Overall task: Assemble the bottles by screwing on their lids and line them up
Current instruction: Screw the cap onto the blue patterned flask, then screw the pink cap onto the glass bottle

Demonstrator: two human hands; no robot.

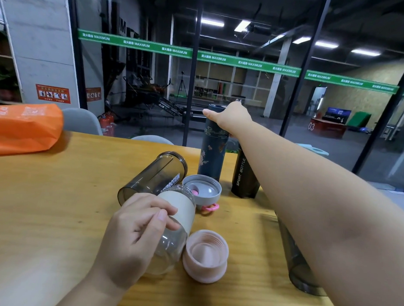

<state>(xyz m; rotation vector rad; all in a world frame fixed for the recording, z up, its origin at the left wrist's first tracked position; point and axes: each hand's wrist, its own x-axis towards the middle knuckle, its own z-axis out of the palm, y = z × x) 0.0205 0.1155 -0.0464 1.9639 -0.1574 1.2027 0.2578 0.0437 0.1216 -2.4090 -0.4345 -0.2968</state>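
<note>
My right hand (229,118) is stretched out and wrapped around the top of the tall dark patterned flask (213,151), which stands upright at the far edge of the wooden table (45,204), just left of the black sport bottle (245,177). My left hand (134,237) grips the clear glass bottle (173,225) lying nearer me than the flask. Beside that bottle sit the upturned pink lid (205,256), the grey lid (203,189) and the lidless smoky shaker (153,177) on its side.

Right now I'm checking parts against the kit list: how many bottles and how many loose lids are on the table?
Bottles: 5: clear, smoky lying, dark patterned, black, smoky right
Loose lids: 2: pink, grey
Total: 7
</note>
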